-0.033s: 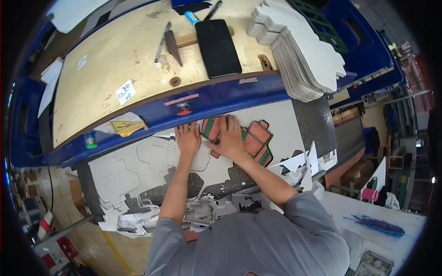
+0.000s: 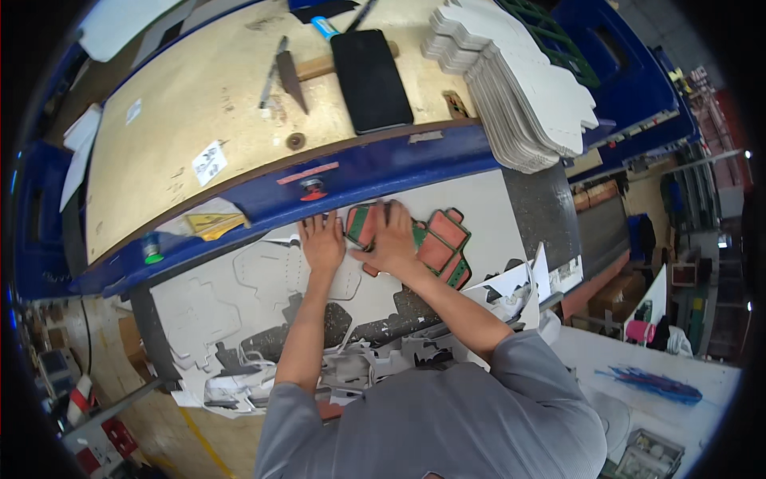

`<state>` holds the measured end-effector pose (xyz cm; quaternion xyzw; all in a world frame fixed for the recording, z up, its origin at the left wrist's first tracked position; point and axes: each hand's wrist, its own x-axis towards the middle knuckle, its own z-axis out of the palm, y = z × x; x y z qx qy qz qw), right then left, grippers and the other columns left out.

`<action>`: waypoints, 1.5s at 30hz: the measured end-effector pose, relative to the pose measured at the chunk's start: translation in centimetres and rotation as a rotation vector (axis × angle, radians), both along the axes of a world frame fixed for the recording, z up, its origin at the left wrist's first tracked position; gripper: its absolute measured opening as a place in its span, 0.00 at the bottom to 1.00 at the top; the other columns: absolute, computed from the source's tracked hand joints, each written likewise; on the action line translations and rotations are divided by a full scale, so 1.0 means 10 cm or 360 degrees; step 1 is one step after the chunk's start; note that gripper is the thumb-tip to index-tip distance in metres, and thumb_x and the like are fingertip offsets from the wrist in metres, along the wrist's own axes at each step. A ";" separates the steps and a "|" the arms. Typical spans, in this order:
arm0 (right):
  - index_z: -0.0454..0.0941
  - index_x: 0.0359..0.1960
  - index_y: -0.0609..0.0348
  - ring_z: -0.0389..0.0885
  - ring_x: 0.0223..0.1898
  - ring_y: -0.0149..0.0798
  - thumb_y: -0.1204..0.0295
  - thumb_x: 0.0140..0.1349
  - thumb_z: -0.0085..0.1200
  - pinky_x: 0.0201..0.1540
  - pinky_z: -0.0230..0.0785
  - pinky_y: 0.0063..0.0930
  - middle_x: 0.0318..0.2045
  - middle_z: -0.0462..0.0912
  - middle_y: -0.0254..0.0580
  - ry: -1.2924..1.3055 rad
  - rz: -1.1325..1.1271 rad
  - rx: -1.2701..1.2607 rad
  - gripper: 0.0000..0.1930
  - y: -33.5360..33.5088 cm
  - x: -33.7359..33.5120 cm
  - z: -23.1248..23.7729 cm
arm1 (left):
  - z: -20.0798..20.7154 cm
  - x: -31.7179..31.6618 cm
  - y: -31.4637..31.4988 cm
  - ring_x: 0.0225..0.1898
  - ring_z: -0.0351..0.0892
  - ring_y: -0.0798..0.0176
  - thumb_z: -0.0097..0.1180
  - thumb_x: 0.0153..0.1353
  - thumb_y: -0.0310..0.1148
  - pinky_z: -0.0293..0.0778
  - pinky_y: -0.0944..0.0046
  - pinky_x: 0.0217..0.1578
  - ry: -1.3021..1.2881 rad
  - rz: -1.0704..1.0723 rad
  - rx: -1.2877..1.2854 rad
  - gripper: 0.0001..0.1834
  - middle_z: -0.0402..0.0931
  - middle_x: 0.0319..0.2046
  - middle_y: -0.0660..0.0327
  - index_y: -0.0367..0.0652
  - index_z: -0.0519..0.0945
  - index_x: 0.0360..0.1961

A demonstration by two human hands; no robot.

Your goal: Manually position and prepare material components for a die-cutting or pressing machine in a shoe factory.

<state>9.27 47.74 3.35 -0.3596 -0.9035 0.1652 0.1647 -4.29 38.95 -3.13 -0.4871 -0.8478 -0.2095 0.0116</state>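
A cutting die (image 2: 443, 241) with red pads, green strips and dark edges rests on a large white sheet of card (image 2: 471, 191). My right hand (image 2: 394, 246) lies across its left half, the fingers reaching toward its far edge and the thumb at its near left side; the palm hides part of it. Just left of the die, my left hand (image 2: 322, 246) is pressed flat on the card with its fingers extended, holding nothing. Cut outlines (image 2: 263, 267) mark the card to the left of that hand.
A blue machine beam (image 2: 335, 172) with a red button (image 2: 313, 191) runs just beyond my hands. On the wooden top above lie a black phone (image 2: 372, 84), a hammer (image 2: 292, 77) and a stack of cut card pieces (image 2: 523, 100). White offcuts (image 2: 343, 367) pile along the near edge.
The whole view has shifted slightly to the left. Both hands and the cutting die stay in the same places on the card.
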 end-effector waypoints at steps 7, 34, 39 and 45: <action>0.64 0.51 0.68 0.64 0.51 0.55 0.50 0.23 0.72 0.53 0.58 0.50 0.44 0.67 0.55 -0.0543 -0.0099 -0.0284 0.51 0.09 -0.09 0.10 | -0.08 0.08 -0.04 0.69 0.49 0.51 0.35 0.68 0.45 0.38 0.46 0.67 0.0254 0.0192 -0.0163 0.24 0.58 0.65 0.55 0.57 0.64 0.64; 0.63 0.56 0.59 0.67 0.55 0.49 0.59 0.22 0.75 0.58 0.60 0.39 0.52 0.66 0.50 0.0998 0.0220 -0.0400 0.52 0.09 1.78 1.03 | 0.04 0.02 -0.04 0.71 0.41 0.44 0.33 0.69 0.47 0.37 0.40 0.66 -0.0019 0.0076 -0.0409 0.25 0.47 0.69 0.51 0.67 0.58 0.67; 0.56 0.58 0.60 0.65 0.59 0.48 0.57 0.25 0.75 0.62 0.57 0.38 0.56 0.65 0.51 0.1064 0.0035 -0.0391 0.55 0.03 2.67 1.10 | -0.02 -0.07 -0.06 0.70 0.41 0.41 0.34 0.68 0.45 0.37 0.39 0.66 -0.0058 0.0049 -0.0392 0.25 0.48 0.68 0.48 0.67 0.59 0.67; 0.54 0.60 0.63 0.67 0.54 0.41 0.54 0.36 0.69 0.59 0.58 0.35 0.52 0.65 0.44 0.1084 -0.0684 -0.0365 0.51 0.00 3.41 0.71 | 0.16 0.02 -0.13 0.70 0.44 0.44 0.42 0.66 0.38 0.40 0.44 0.67 -0.0403 -0.0061 -0.0092 0.26 0.53 0.66 0.45 0.47 0.62 0.65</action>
